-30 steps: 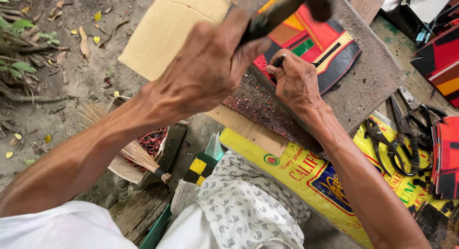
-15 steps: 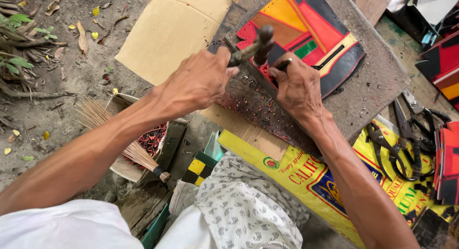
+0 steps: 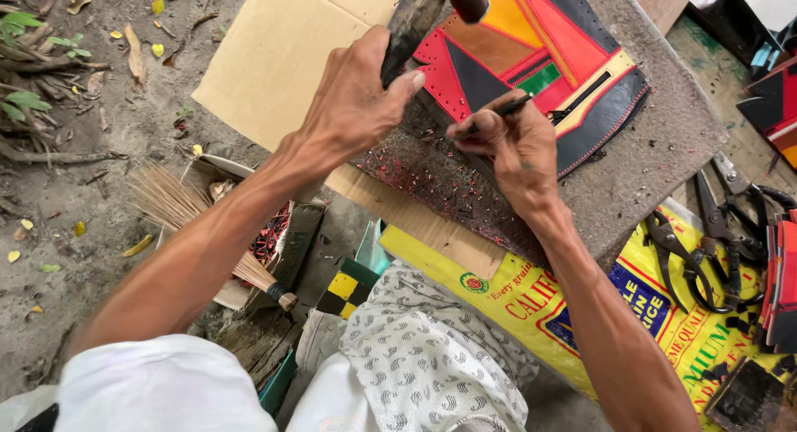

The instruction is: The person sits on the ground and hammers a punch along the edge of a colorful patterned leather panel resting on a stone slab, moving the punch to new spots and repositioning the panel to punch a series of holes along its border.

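The left hand (image 3: pixel 353 108) is clenched on a hammer (image 3: pixel 423 13) raised at 12 o'clock; the right hand (image 3: pixel 510 146) pinches a thin punch (image 3: pixel 498 112) against the patchwork leather piece (image 3: pixel 548 58). Punched dots already line its red edge (scraps litter the bench (image 3: pixel 656 150)), while the dark lower edge looks largely unpunched.

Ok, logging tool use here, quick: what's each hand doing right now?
Left hand: closed around the hammer handle, hammer raised.
Right hand: closed on a thin dark punch, its tip on the colourful leather piece.

A grey stone slab (image 3: pixel 656 158) carried a multicoloured patchwork leather piece (image 3: pixel 548 58), with a cardboard sheet (image 3: pixel 282 58) tucked beneath the slab's left edge and a yellow printed sack (image 3: pixel 581 316) spread just below it.
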Demonstrator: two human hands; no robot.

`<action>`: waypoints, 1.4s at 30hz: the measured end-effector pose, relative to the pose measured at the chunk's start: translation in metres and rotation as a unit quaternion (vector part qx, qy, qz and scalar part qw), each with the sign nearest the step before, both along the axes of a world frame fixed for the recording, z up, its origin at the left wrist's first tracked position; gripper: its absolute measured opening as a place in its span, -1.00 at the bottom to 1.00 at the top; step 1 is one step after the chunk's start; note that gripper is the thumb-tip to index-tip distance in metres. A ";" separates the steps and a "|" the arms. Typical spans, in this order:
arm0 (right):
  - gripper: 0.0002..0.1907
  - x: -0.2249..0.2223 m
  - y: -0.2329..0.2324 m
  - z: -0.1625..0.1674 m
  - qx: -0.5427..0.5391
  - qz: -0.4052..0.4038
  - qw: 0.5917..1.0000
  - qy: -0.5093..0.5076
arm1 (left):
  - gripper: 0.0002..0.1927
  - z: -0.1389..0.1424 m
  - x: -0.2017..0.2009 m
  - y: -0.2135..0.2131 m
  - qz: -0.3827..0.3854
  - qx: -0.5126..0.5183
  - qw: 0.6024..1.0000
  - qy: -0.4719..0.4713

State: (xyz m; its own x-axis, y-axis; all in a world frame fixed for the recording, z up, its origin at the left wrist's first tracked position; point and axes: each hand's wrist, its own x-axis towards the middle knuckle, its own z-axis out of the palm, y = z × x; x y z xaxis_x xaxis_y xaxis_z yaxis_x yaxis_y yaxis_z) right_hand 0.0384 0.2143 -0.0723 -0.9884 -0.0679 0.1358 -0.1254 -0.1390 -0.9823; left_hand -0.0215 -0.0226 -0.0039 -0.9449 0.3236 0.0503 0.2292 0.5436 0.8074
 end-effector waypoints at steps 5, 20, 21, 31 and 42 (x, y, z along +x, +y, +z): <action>-0.77 -0.008 0.031 0.034 -0.008 -0.065 0.997 0.041 | -0.60 -0.035 -0.015 0.020 0.013 0.000 0.998 0.061; -0.88 -0.016 0.010 0.024 0.257 0.018 0.966 -0.023 | -0.57 -0.057 -0.026 0.026 -0.074 0.019 0.994 0.081; -0.88 -0.016 0.010 0.025 0.265 0.019 0.964 -0.022 | -0.56 -0.051 -0.026 0.025 -0.065 -0.002 0.995 0.073; -0.89 -0.019 0.009 0.020 0.270 0.010 0.963 -0.010 | -0.60 0.027 -0.004 -0.004 -0.072 -0.017 0.991 0.111; -0.86 -0.017 0.003 0.018 0.382 -0.005 0.914 0.139 | -0.72 0.068 0.023 -0.005 -0.138 0.002 0.976 0.166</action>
